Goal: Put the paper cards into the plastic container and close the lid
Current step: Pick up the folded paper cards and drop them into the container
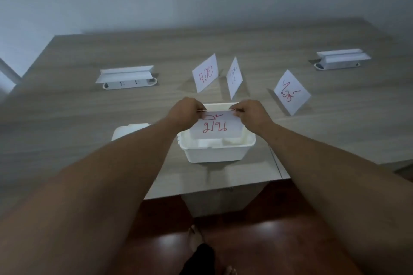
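Both hands pinch the top corners of a white card (216,127) with red writing, the left hand (184,111) at its left corner and the right hand (250,113) at its right, holding it upright over the open white container (215,152) near the table's (67,107) front edge. The lid (127,131) lies just left of the container. Three more cards (205,72) stand behind it, toward the table's middle.

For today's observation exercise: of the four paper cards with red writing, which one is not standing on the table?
The card pinched at its top corners by the left hand and right hand, held over the open white container. The other three stand on the table beyond it.
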